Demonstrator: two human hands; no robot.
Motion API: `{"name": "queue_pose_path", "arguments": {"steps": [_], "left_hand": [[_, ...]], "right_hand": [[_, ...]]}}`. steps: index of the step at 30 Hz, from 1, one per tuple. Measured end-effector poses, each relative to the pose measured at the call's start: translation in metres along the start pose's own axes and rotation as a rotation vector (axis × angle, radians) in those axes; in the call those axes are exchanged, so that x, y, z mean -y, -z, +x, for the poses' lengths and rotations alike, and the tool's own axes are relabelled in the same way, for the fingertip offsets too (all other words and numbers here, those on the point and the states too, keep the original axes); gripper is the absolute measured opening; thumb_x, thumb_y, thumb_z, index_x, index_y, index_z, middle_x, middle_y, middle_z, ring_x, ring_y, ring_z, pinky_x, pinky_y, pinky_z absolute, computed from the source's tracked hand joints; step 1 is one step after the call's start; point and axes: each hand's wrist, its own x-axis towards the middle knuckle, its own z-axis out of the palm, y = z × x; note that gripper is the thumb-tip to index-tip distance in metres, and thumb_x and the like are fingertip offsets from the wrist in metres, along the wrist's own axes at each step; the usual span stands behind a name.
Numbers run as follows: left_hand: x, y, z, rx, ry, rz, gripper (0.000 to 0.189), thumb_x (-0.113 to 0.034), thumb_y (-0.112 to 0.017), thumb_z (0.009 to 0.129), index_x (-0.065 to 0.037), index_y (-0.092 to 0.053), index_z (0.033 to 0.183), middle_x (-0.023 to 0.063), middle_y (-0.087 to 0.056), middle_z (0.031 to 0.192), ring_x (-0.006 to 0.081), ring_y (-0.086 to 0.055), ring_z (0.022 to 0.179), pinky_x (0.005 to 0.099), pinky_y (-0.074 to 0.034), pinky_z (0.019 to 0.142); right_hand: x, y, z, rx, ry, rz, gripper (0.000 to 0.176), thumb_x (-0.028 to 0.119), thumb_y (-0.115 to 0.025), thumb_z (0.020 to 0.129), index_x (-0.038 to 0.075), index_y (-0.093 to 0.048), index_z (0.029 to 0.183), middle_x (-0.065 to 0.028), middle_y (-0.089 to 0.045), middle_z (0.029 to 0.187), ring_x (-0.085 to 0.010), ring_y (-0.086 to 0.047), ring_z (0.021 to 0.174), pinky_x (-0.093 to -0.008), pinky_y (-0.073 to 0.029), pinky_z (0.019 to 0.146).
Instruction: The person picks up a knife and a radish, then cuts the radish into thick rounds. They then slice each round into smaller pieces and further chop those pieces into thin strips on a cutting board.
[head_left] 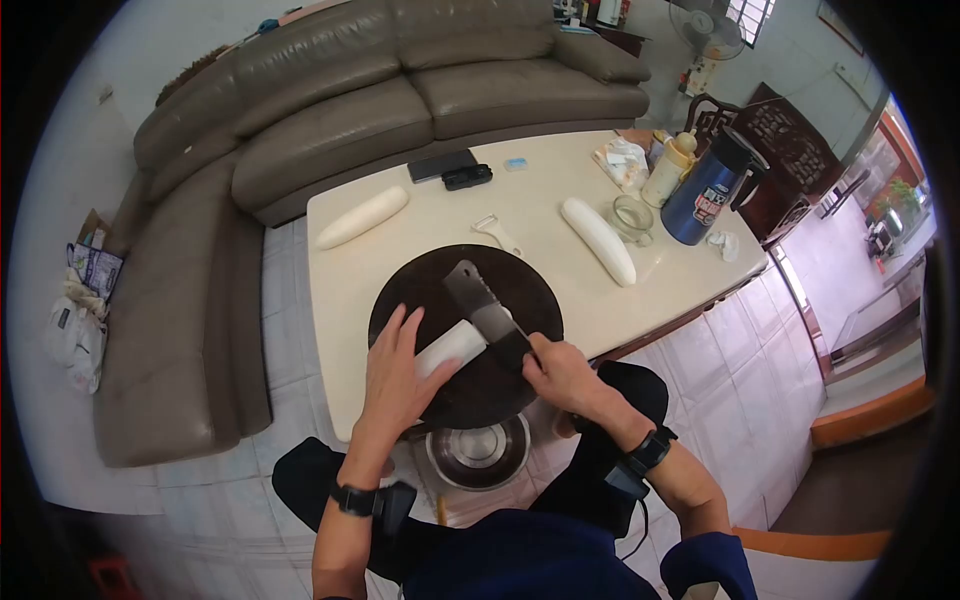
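Head view: right grip [560, 377] closed on cleaver [488, 314]; left grip [395, 375] spread, thumb against daikon [450, 348] between grips; tuck fingers clear of blade, cut straight down.

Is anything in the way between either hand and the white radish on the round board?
Nothing visible blocks the left hand; its thumb is at the white radish. On the other side, the cleaver, held by the right hand, lies between that hand and most of the radish.
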Motion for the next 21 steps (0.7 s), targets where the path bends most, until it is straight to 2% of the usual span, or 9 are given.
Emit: {"name": "queue_pose_path", "arguments": {"steps": [1, 5, 6, 7, 9, 10, 11, 13, 21], "left_hand": [[0.001, 0.006, -0.014, 0.076, 0.084, 0.033, 0.077, -0.031, -0.077, 0.081, -0.002, -0.041, 0.142, 0.0257, -0.037, 0.148, 0.0428, -0.04, 0.134, 0.046, -0.035, 0.109], [0.014, 0.009, -0.061, 0.075, 0.132, 0.082, 0.081, -0.031, -0.081, 0.076, -0.002, -0.042, 0.141, 0.0244, -0.047, 0.14, 0.0413, -0.046, 0.128, 0.0451, -0.038, 0.107], [0.017, 0.005, -0.067, 0.059, 0.143, 0.027, 0.078, -0.028, -0.08, 0.077, -0.002, -0.043, 0.14, 0.0236, -0.05, 0.135, 0.0413, -0.047, 0.124, 0.0466, -0.038, 0.105], [0.02, 0.0, -0.069, 0.042, 0.151, -0.029, 0.074, -0.025, -0.079, 0.078, -0.002, -0.044, 0.139, 0.0227, -0.053, 0.131, 0.0412, -0.049, 0.121, 0.0481, -0.038, 0.103], [0.022, -0.006, -0.07, 0.024, 0.17, -0.041, 0.07, -0.021, -0.078, 0.079, -0.002, -0.045, 0.138, 0.022, -0.055, 0.126, 0.0407, -0.05, 0.117, 0.0485, -0.039, 0.099], [0.023, -0.009, -0.07, 0.008, 0.19, -0.052, 0.067, -0.017, -0.077, 0.08, -0.001, -0.046, 0.137, 0.0213, -0.057, 0.122, 0.0403, -0.052, 0.113, 0.049, -0.041, 0.096], [0.025, -0.013, -0.07, 0.003, 0.191, -0.052, 0.067, -0.017, -0.077, 0.08, -0.001, -0.046, 0.137, 0.0213, -0.057, 0.122, 0.0403, -0.052, 0.113, 0.049, -0.041, 0.096], [0.027, -0.018, -0.067, -0.078, 0.097, -0.03, 0.062, -0.015, -0.074, 0.082, -0.001, -0.047, 0.135, 0.0196, -0.058, 0.117, 0.0395, -0.053, 0.109, 0.0491, -0.041, 0.091], [0.016, -0.023, -0.052, -0.06, 0.086, 0.027, 0.06, -0.016, -0.074, 0.082, -0.004, -0.048, 0.135, 0.0191, -0.058, 0.117, 0.0374, -0.054, 0.108, 0.0462, -0.04, 0.092]], "right_hand": [[-0.004, 0.002, 0.0, -0.033, 0.003, 0.025, 0.02, 0.018, -0.055, 0.09, -0.001, -0.049, 0.088, -0.0271, -0.059, 0.067, -0.048, -0.061, 0.07, -0.0562, -0.048, 0.065], [-0.011, 0.016, 0.005, -0.052, -0.085, 0.034, 0.02, 0.018, -0.055, 0.09, -0.001, -0.05, 0.088, -0.0284, -0.059, 0.068, -0.0503, -0.059, 0.073, -0.0568, -0.047, 0.067], [-0.019, 0.015, 0.008, -0.08, -0.033, -0.006, 0.019, 0.016, -0.053, 0.091, -0.002, -0.05, 0.088, -0.0245, -0.059, 0.063, -0.0422, -0.063, 0.063, -0.0504, -0.049, 0.061], [-0.026, 0.016, 0.011, -0.078, -0.028, -0.007, 0.019, 0.016, -0.053, 0.091, -0.002, -0.05, 0.088, -0.0245, -0.059, 0.063, -0.0422, -0.063, 0.063, -0.0504, -0.049, 0.061], [-0.036, 0.021, 0.018, 0.103, -0.213, 0.372, 0.019, 0.015, -0.051, 0.093, -0.002, -0.049, 0.084, -0.0164, -0.059, 0.06, -0.0265, -0.063, 0.052, -0.04, -0.049, 0.052], [-0.044, 0.021, 0.02, 0.104, -0.203, 0.488, 0.018, 0.013, -0.05, 0.094, -0.002, -0.051, 0.084, -0.0086, -0.059, 0.061, -0.0139, -0.057, 0.047, -0.0301, -0.046, 0.047], [-0.047, 0.022, 0.02, 0.106, -0.199, 0.485, 0.018, 0.013, -0.05, 0.094, -0.002, -0.051, 0.084, -0.0086, -0.059, 0.061, -0.0139, -0.057, 0.047, -0.0301, -0.046, 0.047], [-0.049, 0.025, 0.021, 0.099, -0.255, 0.771, 0.018, 0.012, -0.049, 0.093, -0.004, -0.054, 0.089, -0.0077, -0.06, 0.063, -0.0142, -0.055, 0.045, -0.029, -0.044, 0.045], [-0.031, 0.035, 0.018, 0.058, -0.248, 0.677, 0.018, 0.012, -0.05, 0.094, -0.005, -0.055, 0.092, -0.007, -0.058, 0.062, -0.0135, -0.054, 0.046, -0.029, -0.044, 0.046]]}}
